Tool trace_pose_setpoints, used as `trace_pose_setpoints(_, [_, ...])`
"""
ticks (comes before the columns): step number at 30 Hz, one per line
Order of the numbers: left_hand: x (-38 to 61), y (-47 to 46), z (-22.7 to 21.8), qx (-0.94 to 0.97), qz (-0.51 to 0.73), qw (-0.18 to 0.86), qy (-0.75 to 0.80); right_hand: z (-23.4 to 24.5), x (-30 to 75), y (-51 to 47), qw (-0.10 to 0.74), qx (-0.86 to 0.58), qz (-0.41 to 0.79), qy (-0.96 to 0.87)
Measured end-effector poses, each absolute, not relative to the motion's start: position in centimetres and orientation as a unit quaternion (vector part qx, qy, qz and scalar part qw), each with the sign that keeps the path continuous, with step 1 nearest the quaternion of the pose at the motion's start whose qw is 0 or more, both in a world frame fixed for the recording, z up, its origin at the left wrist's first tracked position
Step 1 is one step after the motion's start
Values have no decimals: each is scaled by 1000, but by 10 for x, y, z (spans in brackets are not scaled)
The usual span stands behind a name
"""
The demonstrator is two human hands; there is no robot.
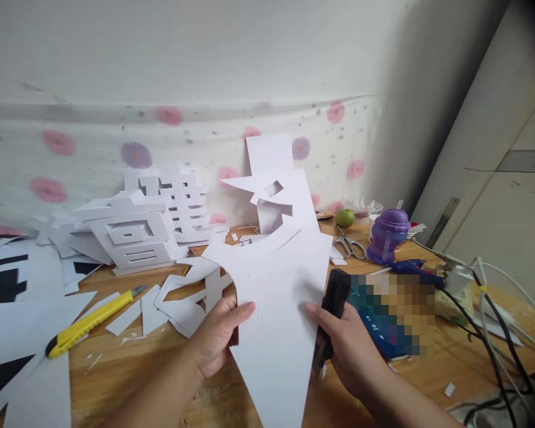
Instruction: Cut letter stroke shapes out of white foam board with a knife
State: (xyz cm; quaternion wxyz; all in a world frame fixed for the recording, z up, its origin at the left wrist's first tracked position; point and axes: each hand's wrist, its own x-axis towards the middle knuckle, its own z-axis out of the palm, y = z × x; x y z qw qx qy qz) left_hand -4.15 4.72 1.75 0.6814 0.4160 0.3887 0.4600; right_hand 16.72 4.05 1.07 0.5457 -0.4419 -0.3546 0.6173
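A large white cardboard cut-out (276, 279) stands upright before me, with a pointed arm and openings in its upper part. My left hand (218, 336) pinches its left edge, thumb on the near face and fingers behind. At the opposite edge, my right hand (345, 342) grips the sheet the same way. A black bar-like tool (336, 297) lies between that hand and the sheet, apparently held there too; its kind is unclear. Behind the cut-out rises another white piece (270, 153), partly hidden.
At left are a yellow utility knife (93, 321), paper scraps (182, 297) and folded white paper characters (136, 238). At right are scissors (350, 245), a purple cup (387, 235), a green fruit (345, 218), a blue glue gun (414, 270), a phone (374, 324) and cables (494, 333).
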Motion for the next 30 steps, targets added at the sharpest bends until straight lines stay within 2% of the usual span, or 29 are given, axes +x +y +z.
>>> trace_pose_setpoints(7, [-45,39,14,372,461,722,358,14,166,35,509,-432,671,-324])
trace_pose_setpoints(23, [-39,35,12,382,491,681,386,2,176,31,513,-496,517,-473])
trace_pose_setpoints(27, [-33,32,14,374,527,650,401,2,171,26,515,-472,531,-480])
trace_pose_setpoints(30, [-32,30,17,349,560,641,392,3,163,19,485,-434,543,-531])
